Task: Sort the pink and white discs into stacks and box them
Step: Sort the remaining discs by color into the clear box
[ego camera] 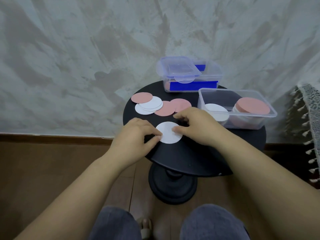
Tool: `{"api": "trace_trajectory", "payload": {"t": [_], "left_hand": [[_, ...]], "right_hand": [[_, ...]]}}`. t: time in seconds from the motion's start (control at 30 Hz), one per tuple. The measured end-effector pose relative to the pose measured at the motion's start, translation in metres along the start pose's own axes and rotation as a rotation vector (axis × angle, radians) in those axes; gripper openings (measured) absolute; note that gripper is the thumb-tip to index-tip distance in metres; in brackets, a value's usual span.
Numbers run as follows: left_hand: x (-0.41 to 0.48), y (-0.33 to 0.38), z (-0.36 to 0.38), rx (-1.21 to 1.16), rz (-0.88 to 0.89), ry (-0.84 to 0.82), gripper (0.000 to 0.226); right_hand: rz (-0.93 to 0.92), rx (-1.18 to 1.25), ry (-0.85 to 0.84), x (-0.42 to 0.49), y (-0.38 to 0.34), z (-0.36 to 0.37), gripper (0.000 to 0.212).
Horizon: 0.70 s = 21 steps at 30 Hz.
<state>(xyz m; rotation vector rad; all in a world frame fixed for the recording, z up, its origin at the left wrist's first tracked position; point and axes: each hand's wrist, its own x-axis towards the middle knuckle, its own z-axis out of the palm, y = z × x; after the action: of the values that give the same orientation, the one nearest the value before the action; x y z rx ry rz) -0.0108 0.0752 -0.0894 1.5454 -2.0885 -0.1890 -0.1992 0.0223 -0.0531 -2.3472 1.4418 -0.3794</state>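
The left hand [136, 135] sits at centre frame with its fingers curled, the tips pinching the left edge of a white disc [170, 135] that lies flat on the black table [190, 156]. The right hand [195, 127] meets it from the other side, thumb pressed on the disc's right part and the other fingers bent over its upper edge, so both hands hold the same disc between them. Just above the hands, a loose row of discs lies overlapping on the table: a pink disc [141, 97] furthest left, white discs [149, 105] fanned under it, then two more pink ones [173, 107]. Right of centre stands an open clear box [230, 90], holding a white stack [216, 109] at its left end and a pink stack [252, 105] at its right. Behind it, against the mottled wall [86, 58], is a second box [213, 73] with blue labels, its lid [180, 69] lying loose on top. A lace cloth [310, 108] hangs at the right edge.
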Motion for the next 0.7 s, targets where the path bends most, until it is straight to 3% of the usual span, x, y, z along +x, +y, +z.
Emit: {"api": "trace_trajectory", "payload": {"t": [0.07,0.1,0.23,0.33,0.43,0.57,0.7], "left_hand": [[-0.001,0.003,-0.001,-0.077,-0.093,0.059,0.011],[-0.001,0.005,-0.002,-0.097,-0.135,0.075,0.016],[0.005,0.009,0.002,0.026,-0.224,-0.018,0.054],[0.004,0.008,0.003,-0.036,-0.238,-0.061,0.040],[-0.001,0.010,-0.001,-0.326,-0.287,0.022,0.013],[-0.009,0.018,-0.013,-0.816,-0.465,0.096,0.015],[-0.016,0.024,-0.024,-1.052,-0.511,0.032,0.009]], "right_hand": [[0.024,-0.110,-0.077,0.003,-0.002,0.004,0.058],[0.037,-0.125,-0.105,0.004,-0.004,0.004,0.061],[0.038,-0.051,-0.186,0.004,-0.004,0.001,0.054],[0.050,0.142,-0.149,-0.001,-0.003,0.002,0.037],[0.082,0.407,-0.059,-0.006,-0.002,0.002,0.021],[0.143,0.865,-0.036,-0.014,-0.009,-0.002,0.017],[0.159,1.002,-0.078,-0.024,-0.015,-0.011,0.012]]}}
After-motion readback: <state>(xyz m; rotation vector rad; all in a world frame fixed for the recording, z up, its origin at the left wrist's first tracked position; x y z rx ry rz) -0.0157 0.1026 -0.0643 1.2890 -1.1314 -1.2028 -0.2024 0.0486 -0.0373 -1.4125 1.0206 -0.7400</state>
